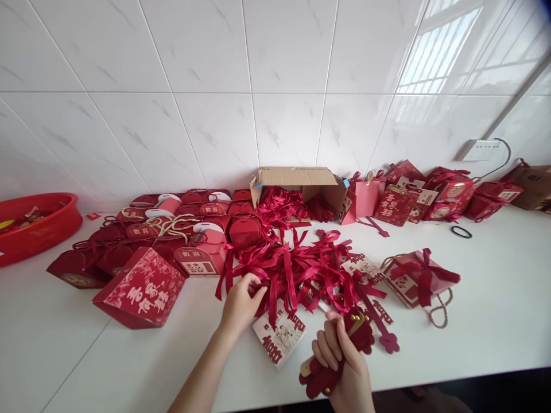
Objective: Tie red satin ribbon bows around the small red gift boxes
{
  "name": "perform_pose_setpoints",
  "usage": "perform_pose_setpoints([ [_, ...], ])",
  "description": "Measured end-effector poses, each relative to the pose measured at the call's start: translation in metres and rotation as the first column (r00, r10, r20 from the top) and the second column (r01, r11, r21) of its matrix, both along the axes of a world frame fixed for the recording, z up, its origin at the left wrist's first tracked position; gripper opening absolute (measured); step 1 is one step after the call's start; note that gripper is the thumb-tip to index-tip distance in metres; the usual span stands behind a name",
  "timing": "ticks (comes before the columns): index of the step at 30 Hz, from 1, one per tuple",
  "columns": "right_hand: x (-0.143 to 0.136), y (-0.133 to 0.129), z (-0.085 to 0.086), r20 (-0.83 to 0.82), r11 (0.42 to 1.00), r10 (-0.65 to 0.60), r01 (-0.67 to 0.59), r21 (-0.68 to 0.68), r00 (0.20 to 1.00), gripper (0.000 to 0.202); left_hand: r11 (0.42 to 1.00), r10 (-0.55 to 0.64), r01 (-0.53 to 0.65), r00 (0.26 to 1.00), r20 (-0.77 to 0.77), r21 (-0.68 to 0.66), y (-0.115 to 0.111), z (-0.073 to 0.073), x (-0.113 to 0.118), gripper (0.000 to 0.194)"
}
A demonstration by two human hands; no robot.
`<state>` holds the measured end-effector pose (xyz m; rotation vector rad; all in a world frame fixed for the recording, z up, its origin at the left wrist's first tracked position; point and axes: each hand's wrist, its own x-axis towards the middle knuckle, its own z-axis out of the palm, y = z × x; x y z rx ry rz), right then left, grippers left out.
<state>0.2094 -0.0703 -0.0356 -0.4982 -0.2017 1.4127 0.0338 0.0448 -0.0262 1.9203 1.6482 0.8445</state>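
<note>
Red ribbons (293, 264) lie heaped mid-way along the desk (129, 367), between crowded red gift boxes (206, 246) and one ribbon-tied box (407, 278); behind, one cardboard carton (297, 176) holds more; one red basin (47, 235) is cut off at the frame edge; one illustrated square packet (279, 335) sits in front, a ribbon end across it; the left hand's (241, 301) thumb and fingers curl at the heap, on what I cannot tell; the right hand (344, 355) grips gold-studded straps (321, 381), their count hidden.

Near-left counter (129, 367) offers passage, while heaped red ribbons (289, 269) block the middle
</note>
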Motion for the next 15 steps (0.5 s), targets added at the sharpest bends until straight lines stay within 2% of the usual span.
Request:
perform_pose_setpoints([
  [3,0.002,0.001,0.003,-0.011,1.000,0.028,-0.028,-0.004,1.000,0.019,0.998,0.010,-0.017,0.992,0.122,0.059,-0.008,0.023,-0.013,0.013],
  [5,0.004,0.003,0.004,-0.019,0.999,0.039,-0.039,0.019,0.999,0.021,0.992,0.017,-0.047,0.968,0.251,0.114,-0.018,0.044,-0.023,0.017],
  [7,0.006,0.003,0.004,-0.008,0.997,0.065,-0.065,0.039,0.998,0.021,0.989,-0.035,-0.017,0.938,0.344,0.148,-0.033,0.066,-0.032,0.016],
  [9,0.006,0.003,0.002,0.036,0.995,0.089,-0.091,0.038,0.995,0.021,0.985,-0.158,0.123,0.931,0.329,0.124,-0.051,0.086,-0.036,0.011],
  [11,0.006,0.001,0.000,0.114,0.990,0.135,-0.137,0.016,0.984,0.023,0.949,-0.313,0.314,0.907,0.281,0.041,-0.069,0.099,-0.033,0.003],
  [13,0.004,-0.002,0.000,0.208,0.974,0.219,-0.226,0.013,0.953,0.031,0.893,-0.418,0.446,0.873,0.249,-0.062,-0.083,0.103,-0.021,0.003],
  [15,0.001,-0.006,0.000,0.320,0.939,0.314,-0.342,0.034,0.894,0.047,0.864,-0.448,0.486,0.862,0.238,-0.135,-0.090,0.099,-0.005,0.005],
])
